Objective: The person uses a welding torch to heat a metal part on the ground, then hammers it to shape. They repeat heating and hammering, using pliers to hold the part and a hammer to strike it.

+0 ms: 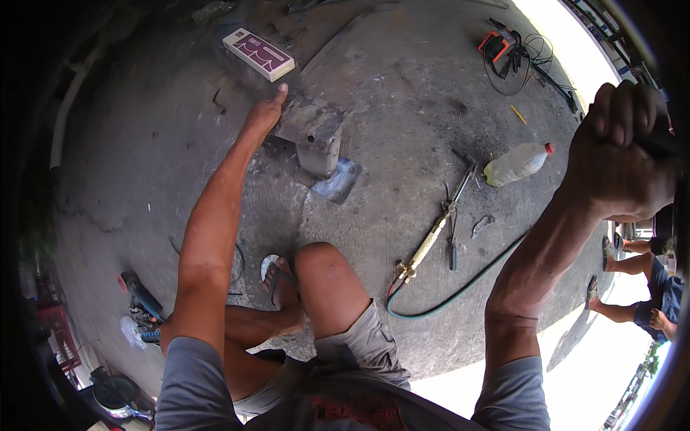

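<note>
Carton at eleven: a cream-and-purple oblong box (259, 54) lies flat just beyond the left hand (269, 115).
Welded piece, between eleven and twelve: the metal piece (318, 154) stands on the floor in front of the knee.
Left hand: at the piece's far left corner, one finger stretched out; I cannot tell whether it grips or merely rests there.
Right hand, between two and three: the right hand (624, 147), raised near the rim, is clenched round a dark handle-like thing (658, 144), too dim to identify.
Torch, between three and four: a brass torch (431, 241) lies slantwise, a black-handled tool (453, 248) beside it.
In the way: the right forearm hides the far end of the green hose (460, 305).
Bottle, between two and three: clear plastic, red-capped, the bottle (519, 164) lies on its side.
Toward one and two: an orange-and-black device (499, 44) with tangled cable; nearer, a thin yellow stick (518, 115).
At eight: a power tool (146, 298).
People, between three and four: bare legs (629, 312) and sandals.
Metal: flat plate above, boxy post, whitish-scuffed base plate (338, 181); the top is dull and holed.
Floor: grey, stained, cracked concrete (402, 144), shaded; bright ground (467, 402) at five.
</note>
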A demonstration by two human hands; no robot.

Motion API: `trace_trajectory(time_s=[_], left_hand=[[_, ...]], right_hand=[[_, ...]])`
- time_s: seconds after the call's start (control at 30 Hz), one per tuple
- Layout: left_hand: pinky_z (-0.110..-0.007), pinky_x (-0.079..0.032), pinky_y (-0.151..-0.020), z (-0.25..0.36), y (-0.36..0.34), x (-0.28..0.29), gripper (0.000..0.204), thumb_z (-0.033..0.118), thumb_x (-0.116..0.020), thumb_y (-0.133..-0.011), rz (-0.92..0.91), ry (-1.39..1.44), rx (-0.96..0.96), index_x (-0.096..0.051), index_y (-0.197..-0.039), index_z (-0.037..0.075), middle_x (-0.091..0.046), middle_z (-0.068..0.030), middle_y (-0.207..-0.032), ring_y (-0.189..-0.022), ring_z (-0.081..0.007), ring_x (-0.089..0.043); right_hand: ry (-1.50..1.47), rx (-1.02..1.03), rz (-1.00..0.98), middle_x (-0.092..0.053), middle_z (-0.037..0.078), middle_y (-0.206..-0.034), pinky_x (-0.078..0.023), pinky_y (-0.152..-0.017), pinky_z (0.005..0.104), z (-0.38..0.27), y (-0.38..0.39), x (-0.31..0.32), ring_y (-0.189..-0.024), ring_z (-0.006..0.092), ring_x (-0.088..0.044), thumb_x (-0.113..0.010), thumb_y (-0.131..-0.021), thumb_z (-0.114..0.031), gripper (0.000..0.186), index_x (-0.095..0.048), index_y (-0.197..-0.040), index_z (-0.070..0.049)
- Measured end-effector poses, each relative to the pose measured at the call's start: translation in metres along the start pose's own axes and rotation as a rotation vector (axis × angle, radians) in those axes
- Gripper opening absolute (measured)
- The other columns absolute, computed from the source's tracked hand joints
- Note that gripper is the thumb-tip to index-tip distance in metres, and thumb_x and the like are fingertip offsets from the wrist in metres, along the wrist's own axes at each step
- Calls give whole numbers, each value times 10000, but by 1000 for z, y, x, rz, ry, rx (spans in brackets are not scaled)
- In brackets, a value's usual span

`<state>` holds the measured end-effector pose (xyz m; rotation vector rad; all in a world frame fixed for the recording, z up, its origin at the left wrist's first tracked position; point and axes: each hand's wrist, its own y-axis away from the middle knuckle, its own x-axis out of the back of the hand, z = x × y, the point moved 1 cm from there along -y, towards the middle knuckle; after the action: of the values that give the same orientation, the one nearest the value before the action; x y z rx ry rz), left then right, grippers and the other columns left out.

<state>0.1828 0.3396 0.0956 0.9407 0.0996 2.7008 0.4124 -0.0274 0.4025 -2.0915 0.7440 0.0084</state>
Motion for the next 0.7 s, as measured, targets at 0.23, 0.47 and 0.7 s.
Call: trace_trajectory(time_s=[0.23,0.47,0.7], left_hand=[[-527,-479,-1056,54,41,-5,945,783,-307,-1000,87,-442,3,-772,-1107,-33,-712,-304,-1186,-1208,-463,-647],[-532,-481,-1056,73,31,-24,931,767,-312,-1008,124,-296,-10,-760,-1126,-40,-699,-314,-1211,-1215,-469,-641],[-526,-497,-940,20,-18,-24,1084,900,-357,-909,-6,-179,-38,-746,-987,-109,-722,-312,-991,-1031,-457,-687]], right_hand=[[929,-671,-140,-616,237,-698,-553,-760,611,217,343,42,-731,431,-714,-490,-1088,-452,417,-485,-1073,-35],[940,-1242,-190,-583,63,-686,-455,-609,392,164,360,50,-633,193,-544,-516,-1092,-486,521,-590,-949,9],[378,-871,127,-443,-40,-644,-322,-454,261,66,212,32,-529,70,-406,-519,-1093,-493,435,-533,-956,-80]])
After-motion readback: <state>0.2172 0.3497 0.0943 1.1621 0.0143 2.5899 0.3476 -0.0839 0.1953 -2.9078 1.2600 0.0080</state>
